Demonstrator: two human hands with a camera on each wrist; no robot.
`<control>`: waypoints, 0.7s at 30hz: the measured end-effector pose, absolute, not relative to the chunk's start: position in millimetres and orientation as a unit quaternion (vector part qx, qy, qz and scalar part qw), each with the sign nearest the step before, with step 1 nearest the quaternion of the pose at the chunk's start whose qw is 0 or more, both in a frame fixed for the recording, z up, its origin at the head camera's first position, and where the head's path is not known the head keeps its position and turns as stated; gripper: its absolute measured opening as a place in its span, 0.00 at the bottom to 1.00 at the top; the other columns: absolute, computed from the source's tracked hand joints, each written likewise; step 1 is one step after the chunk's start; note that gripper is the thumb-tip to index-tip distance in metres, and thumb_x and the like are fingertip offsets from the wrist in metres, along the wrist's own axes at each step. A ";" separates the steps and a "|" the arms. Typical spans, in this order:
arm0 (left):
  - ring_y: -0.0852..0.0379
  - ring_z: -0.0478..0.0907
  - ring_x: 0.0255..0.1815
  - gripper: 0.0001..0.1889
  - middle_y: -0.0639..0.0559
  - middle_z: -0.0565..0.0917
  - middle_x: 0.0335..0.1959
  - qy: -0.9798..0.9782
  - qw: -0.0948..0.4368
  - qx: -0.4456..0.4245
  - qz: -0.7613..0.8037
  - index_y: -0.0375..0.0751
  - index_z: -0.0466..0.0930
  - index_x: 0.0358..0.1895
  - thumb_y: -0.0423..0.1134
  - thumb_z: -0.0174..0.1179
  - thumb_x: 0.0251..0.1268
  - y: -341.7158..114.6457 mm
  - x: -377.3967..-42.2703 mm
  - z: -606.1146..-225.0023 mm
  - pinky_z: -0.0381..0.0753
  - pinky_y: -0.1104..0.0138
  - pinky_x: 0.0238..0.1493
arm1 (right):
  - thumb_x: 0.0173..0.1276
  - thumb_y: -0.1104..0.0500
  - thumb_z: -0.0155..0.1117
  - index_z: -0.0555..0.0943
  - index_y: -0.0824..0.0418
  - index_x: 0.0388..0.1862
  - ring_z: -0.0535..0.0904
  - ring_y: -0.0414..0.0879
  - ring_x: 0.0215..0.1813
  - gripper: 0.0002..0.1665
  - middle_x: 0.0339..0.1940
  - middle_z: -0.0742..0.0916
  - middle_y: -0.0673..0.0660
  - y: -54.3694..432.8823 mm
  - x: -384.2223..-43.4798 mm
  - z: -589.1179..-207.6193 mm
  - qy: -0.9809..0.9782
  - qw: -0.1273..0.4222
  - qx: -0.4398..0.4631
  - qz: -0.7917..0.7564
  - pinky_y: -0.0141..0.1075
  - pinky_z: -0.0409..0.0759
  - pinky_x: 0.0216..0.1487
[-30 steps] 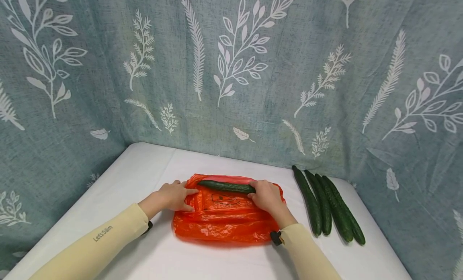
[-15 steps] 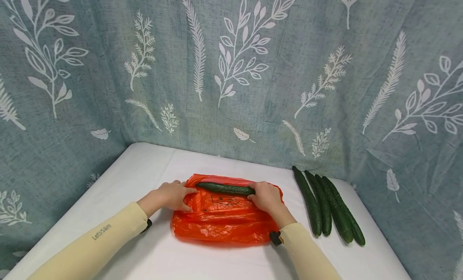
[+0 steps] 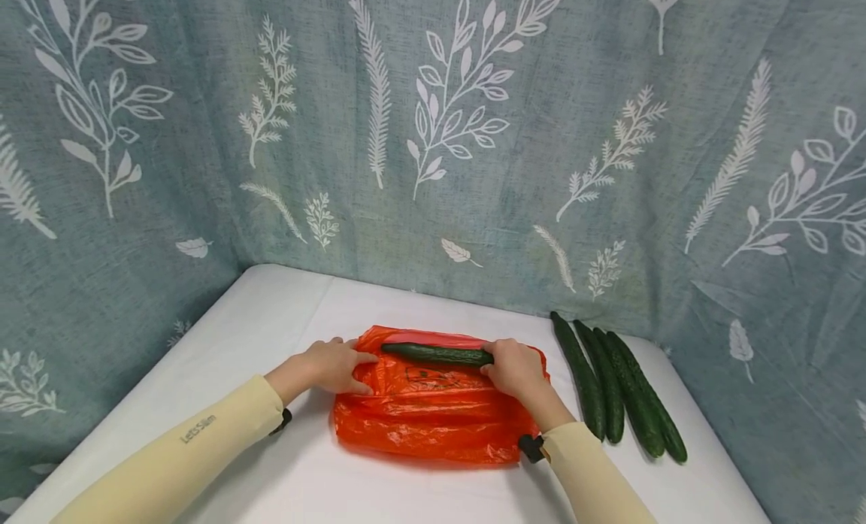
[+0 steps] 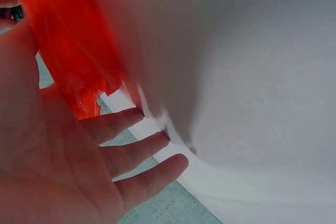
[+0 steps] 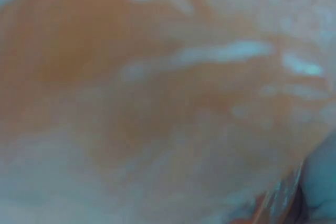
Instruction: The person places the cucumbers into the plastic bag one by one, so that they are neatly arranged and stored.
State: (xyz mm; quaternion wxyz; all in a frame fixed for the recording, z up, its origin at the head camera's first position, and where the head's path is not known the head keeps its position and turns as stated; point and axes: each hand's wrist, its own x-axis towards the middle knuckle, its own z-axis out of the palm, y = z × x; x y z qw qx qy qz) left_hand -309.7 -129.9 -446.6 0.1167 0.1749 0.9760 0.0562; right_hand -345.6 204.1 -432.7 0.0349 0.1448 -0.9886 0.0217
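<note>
Bright head view, blurred right wrist view

With the arms seen from the head, the sleeved left forearm is stretched toward two o'clock, the sleeved right forearm toward eleven. The left grip is held spread, three fingers shown straight. The right grip is pinched, pointed toward ten o'clock.
</note>
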 end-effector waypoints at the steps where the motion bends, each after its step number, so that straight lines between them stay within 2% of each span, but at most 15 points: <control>1: 0.34 0.68 0.70 0.36 0.40 0.67 0.75 0.977 0.115 0.172 0.056 0.60 0.73 0.71 0.68 0.63 0.60 -128.1 -310.2 -446.3 0.73 0.39 0.61 | 0.62 0.53 0.76 0.86 0.50 0.59 0.86 0.53 0.47 0.24 0.51 0.89 0.56 205.5 -344.7 -432.6 -0.989 0.036 0.145 0.022 0.51 0.84 0.38; 6: 0.37 0.74 0.64 0.38 0.40 0.72 0.71 0.981 0.103 0.158 0.047 0.55 0.75 0.70 0.72 0.57 0.62 -117.5 -309.6 -447.7 0.75 0.42 0.59 | 0.62 0.54 0.76 0.86 0.51 0.56 0.86 0.53 0.46 0.22 0.49 0.90 0.56 209.3 -339.1 -432.8 -0.988 0.040 0.149 0.030 0.52 0.85 0.40; 11: 0.39 0.76 0.57 0.41 0.38 0.75 0.67 0.984 0.084 0.152 0.035 0.52 0.75 0.70 0.74 0.58 0.59 -107.8 -305.4 -451.4 0.76 0.45 0.55 | 0.62 0.54 0.76 0.87 0.50 0.54 0.86 0.53 0.44 0.19 0.48 0.90 0.56 207.6 -334.9 -431.9 -0.987 0.049 0.146 0.037 0.51 0.84 0.37; 21: 0.39 0.75 0.59 0.44 0.38 0.74 0.66 0.986 0.079 0.147 0.020 0.50 0.72 0.71 0.72 0.62 0.56 -100.4 -299.9 -451.6 0.75 0.46 0.55 | 0.62 0.53 0.76 0.87 0.48 0.49 0.85 0.52 0.41 0.16 0.47 0.90 0.55 198.0 -332.7 -425.5 -0.989 0.037 0.138 0.036 0.49 0.82 0.33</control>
